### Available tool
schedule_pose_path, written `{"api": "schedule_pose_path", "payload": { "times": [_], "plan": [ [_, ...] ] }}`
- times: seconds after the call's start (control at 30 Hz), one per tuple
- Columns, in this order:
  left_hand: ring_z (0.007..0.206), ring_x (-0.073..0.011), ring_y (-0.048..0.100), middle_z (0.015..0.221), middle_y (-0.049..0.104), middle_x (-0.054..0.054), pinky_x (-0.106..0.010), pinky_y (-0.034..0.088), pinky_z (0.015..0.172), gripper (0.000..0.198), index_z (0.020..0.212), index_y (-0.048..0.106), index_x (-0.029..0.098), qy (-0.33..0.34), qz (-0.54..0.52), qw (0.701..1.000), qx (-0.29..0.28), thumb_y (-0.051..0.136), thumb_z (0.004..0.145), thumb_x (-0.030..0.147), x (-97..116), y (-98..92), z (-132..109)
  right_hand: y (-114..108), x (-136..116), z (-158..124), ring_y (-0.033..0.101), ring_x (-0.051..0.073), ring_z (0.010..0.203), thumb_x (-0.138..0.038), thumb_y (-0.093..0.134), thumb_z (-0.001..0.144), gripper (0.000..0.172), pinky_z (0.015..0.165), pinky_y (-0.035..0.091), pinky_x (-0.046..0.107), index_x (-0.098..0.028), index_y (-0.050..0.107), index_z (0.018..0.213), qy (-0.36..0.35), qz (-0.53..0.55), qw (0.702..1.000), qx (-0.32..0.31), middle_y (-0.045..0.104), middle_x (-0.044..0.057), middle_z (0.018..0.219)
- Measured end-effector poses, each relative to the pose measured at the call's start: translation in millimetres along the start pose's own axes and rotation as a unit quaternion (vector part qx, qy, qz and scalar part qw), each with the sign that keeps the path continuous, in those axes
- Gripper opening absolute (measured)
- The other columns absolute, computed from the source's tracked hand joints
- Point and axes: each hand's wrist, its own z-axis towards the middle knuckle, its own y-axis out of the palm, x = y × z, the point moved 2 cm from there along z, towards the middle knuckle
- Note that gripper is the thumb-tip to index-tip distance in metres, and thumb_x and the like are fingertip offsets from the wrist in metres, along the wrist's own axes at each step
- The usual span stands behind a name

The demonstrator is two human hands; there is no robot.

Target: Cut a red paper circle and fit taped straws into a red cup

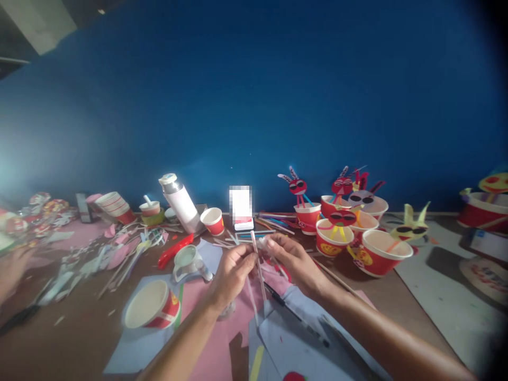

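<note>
White stick (260, 275): stood nearly upright above the desk (35, 354), its upper part in the left hand (236, 267).
Left hand: pinched that stick between thumb and fingers.
Right hand (291, 259): gripped a small whitish piece (262, 242) at its fingertips, just beside the stick's top; whether the two touched could not be made out.
Second stick (252, 304): slanted below the left hand; whether it was held could not be told.
Papers beneath: pink paper (212, 338) and blue paper (317, 323), with a black pen (282, 301) lying across the blue.
Left side: a red-and-white paper bowl (151, 306) on another blue sheet (125, 346); farther back, a vacuum flask (183, 206) near a small paper cup (214, 221).
Beyond the hands: a phone (242, 206), upright, its screen bright, before the blue wall (254, 106).
Right side: red paper cups (334, 243) holding paper figures (342, 218) with dark glasses.
</note>
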Motion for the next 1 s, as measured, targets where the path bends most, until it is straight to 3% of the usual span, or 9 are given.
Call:
{"api": "schedule_pose_path", "payload": {
  "times": [0.17, 0.3, 0.57, 0.73, 0.83, 0.9, 1.0],
  "plan": [
    [0.054, -0.0102, 0.048, 0.058, 0.053, 0.002, -0.022, 0.037, 0.054, 0.019, 0.077, 0.058, 0.014, -0.007, 0.010, 1.000, -0.008, 0.053, 0.083, 0.032, 3, 2.7, -1, -3, -3, -1, 0.054, 0.014, 0.075, -0.041, 0.062, 0.078, 0.027, 0.072, 0.042, 0.028, -0.017, 0.060, 0.090, -0.011, 0.010, 1.000, 0.026, 0.060, 0.002, 0.081],
    [0.052, -0.0104, 0.048, 0.056, 0.054, 0.002, -0.022, 0.038, 0.053, 0.018, 0.080, 0.060, 0.014, -0.014, -0.006, 1.000, 0.002, 0.056, 0.081, 0.032, 6, 2.3, 0, -2, -1, -1, 0.056, 0.016, 0.079, -0.039, 0.064, 0.077, 0.027, 0.075, 0.043, 0.030, -0.017, 0.061, 0.093, -0.004, 0.010, 1.000, 0.002, 0.063, 0.004, 0.088],
    [0.051, -0.0088, 0.048, 0.059, 0.054, 0.002, -0.021, 0.038, 0.051, 0.019, 0.083, 0.064, 0.014, -0.027, -0.040, 0.999, -0.021, 0.059, 0.080, 0.032, 5, 4.6, 0, -3, 2, 1, 0.052, 0.013, 0.063, -0.039, 0.067, 0.073, 0.023, 0.061, 0.041, 0.027, -0.017, 0.062, 0.077, -0.012, -0.063, 0.997, 0.041, 0.060, 0.001, 0.071],
    [0.046, -0.0054, 0.044, 0.063, 0.056, 0.000, -0.018, 0.037, 0.044, 0.014, 0.075, 0.061, 0.015, -0.126, -0.212, 0.965, -0.087, 0.066, 0.074, 0.028, 7, 0.2, -2, -11, -7, 2, 0.049, 0.012, 0.059, -0.040, 0.066, 0.073, 0.023, 0.060, 0.039, 0.028, -0.017, 0.060, 0.072, -0.003, -0.068, 0.995, 0.072, 0.058, 0.000, 0.065],
    [0.043, -0.0036, 0.040, 0.066, 0.056, -0.001, -0.016, 0.033, 0.039, 0.016, 0.071, 0.060, 0.015, -0.131, -0.281, 0.941, -0.138, 0.068, 0.072, 0.029, 12, -1.8, -4, -21, -15, 6, 0.050, 0.013, 0.063, -0.039, 0.066, 0.072, 0.022, 0.065, 0.039, 0.028, -0.018, 0.060, 0.070, -0.020, -0.071, 0.993, 0.095, 0.057, -0.001, 0.065],
    [0.044, -0.0043, 0.043, 0.066, 0.057, -0.001, -0.017, 0.035, 0.041, 0.016, 0.073, 0.061, 0.014, -0.129, -0.264, 0.944, -0.148, 0.066, 0.073, 0.029, 12, -0.9, -5, -23, -16, 9, 0.050, 0.012, 0.064, -0.038, 0.068, 0.071, 0.022, 0.066, 0.038, 0.027, -0.018, 0.060, 0.069, -0.011, -0.062, 0.994, 0.087, 0.058, -0.002, 0.065],
    [0.049, -0.0072, 0.050, 0.066, 0.060, -0.002, -0.018, 0.039, 0.047, 0.015, 0.079, 0.061, 0.014, -0.136, -0.204, 0.963, -0.112, 0.066, 0.073, 0.027, 7, 1.8, -4, -22, -11, 11, 0.047, 0.011, 0.057, -0.038, 0.071, 0.066, 0.023, 0.060, 0.037, 0.026, -0.017, 0.061, 0.071, 0.017, -0.037, 0.996, 0.078, 0.057, -0.003, 0.062]
  ]
}}
